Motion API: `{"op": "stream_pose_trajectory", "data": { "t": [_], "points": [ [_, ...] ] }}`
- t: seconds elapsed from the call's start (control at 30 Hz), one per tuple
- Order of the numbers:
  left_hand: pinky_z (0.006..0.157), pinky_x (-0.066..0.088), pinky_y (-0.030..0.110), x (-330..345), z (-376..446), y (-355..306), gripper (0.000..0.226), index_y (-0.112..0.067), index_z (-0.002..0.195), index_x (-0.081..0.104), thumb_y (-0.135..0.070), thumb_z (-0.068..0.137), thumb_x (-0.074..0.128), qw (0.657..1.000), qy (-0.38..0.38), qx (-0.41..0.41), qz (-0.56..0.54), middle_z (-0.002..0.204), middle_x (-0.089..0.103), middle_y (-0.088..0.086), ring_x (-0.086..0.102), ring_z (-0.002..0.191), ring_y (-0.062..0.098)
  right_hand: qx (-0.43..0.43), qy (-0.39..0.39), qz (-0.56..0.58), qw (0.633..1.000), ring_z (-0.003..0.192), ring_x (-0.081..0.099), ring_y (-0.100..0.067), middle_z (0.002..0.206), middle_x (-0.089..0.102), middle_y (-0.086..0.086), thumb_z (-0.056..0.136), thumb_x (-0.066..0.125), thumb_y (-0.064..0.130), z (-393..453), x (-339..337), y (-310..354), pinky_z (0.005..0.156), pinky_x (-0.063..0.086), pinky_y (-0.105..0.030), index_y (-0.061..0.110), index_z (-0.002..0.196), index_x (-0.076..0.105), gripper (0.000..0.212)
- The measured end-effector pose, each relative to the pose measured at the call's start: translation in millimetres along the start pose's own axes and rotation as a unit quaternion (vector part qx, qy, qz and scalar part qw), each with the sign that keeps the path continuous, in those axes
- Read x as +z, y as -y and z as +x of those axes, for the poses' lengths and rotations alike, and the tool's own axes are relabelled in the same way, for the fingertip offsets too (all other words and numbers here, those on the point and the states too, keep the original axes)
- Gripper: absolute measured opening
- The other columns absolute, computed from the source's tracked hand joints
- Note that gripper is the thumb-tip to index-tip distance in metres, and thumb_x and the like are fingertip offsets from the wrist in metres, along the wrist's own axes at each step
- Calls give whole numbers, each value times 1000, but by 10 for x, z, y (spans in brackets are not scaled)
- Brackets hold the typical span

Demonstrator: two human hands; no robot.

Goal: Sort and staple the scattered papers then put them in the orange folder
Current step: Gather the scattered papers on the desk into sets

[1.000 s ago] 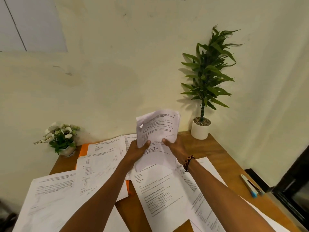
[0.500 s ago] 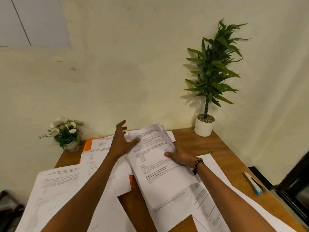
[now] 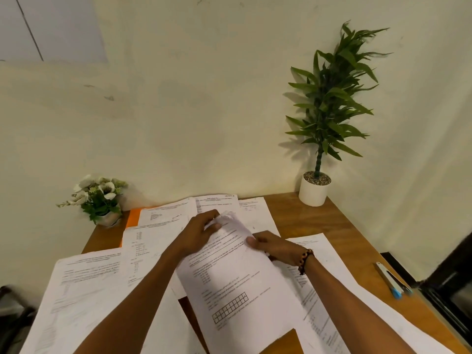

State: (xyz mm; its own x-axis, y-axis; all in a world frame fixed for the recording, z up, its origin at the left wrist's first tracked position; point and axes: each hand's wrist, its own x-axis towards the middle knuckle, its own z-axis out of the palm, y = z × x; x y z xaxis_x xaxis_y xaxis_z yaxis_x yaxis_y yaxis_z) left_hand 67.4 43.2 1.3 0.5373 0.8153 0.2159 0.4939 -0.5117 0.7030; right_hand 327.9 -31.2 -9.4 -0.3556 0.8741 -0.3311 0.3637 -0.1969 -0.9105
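Early stage. Left hand (image 3: 198,232) pinches the stack (image 3: 237,282) at its crumpled far corner; right hand (image 3: 274,245) grips its right edge. Loose sheets (image 3: 84,284) unsorted; orange folder (image 3: 133,217) buried, far left.

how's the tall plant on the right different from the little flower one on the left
The tall plant has long green leaves on one upright stem and no blooms; the flower plant is low and bushy with white blossoms. The tall plant stands in a plain white cylindrical pot at the table's far right corner; the flower plant sits at the far left corner in a small pale pot, mostly hidden by its leaves. Both stand against the wall.
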Motion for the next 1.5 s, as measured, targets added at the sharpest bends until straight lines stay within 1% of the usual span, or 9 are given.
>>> {"op": "stream_pose_trajectory", "data": {
  "t": [0.17,0.3,0.5,0.6,0.73,0.97,1.07,1.33,1.5],
  "points": [
    [77,47,27,49,-44,78,11,-23,97,59,-31,103,54,1000,15,-25,-11,93,67,-8,61,86,6,-39,-231,45,971,80,70,-20,98,75,-17,99,56,47,153,-102,-56,75,59,-38,2,104,68,47],
    [81,46,19,193,-48,102,8,-30,97,58,-31,103,54,998,35,-44,-16,101,66,-17,62,93,-2,-51,-321,-111,939,80,64,-16,86,70,-3,96,67,21,252,-149,-303,71,51,-35,10,88,66,14],
    [88,43,13,456,104,32,10,-36,106,57,-27,102,57,998,63,-11,13,103,58,-27,54,95,-10,-36,-282,-424,860,130,48,-30,140,55,-11,98,45,30,115,121,-655,106,38,-48,14,130,58,37],
    [89,45,29,580,162,34,11,-27,110,63,-30,101,57,996,89,2,27,110,66,-14,58,99,3,-33,-239,-393,887,150,29,-31,161,34,-16,101,48,25,104,99,-774,120,28,-44,13,147,47,48],
    [73,41,25,659,159,-29,11,-29,90,59,-28,101,58,993,112,18,24,86,63,-15,56,80,2,-59,-272,-271,921,150,31,-27,156,44,-13,106,45,24,-42,23,-760,121,30,-39,8,146,47,43],
    [73,38,19,810,149,-101,19,-41,86,54,-31,102,56,990,140,12,28,81,58,-24,55,80,-2,-16,-448,-432,782,100,55,-24,102,65,-1,98,44,25,-335,66,-823,82,45,-39,18,97,66,23],
    [73,38,23,903,190,-174,18,-39,86,53,-31,102,56,987,155,17,37,80,58,-24,55,79,-2,-7,-430,-428,795,100,54,-23,107,62,0,98,48,23,-343,135,-985,82,47,-39,18,101,65,18],
    [99,46,40,1116,309,-237,16,-28,114,55,-38,102,54,984,169,-23,50,124,64,3,58,106,18,-38,-388,-242,889,100,61,-15,109,70,3,98,46,34,-390,-14,-1097,85,54,-37,23,112,67,28],
    [118,33,43,1276,227,-187,46,-25,145,45,-42,103,50,972,202,-92,79,156,44,-1,43,142,24,66,-528,-305,789,120,53,-28,125,61,-8,91,64,20,-616,-179,-991,98,44,-38,14,124,61,34]
  ]
}}
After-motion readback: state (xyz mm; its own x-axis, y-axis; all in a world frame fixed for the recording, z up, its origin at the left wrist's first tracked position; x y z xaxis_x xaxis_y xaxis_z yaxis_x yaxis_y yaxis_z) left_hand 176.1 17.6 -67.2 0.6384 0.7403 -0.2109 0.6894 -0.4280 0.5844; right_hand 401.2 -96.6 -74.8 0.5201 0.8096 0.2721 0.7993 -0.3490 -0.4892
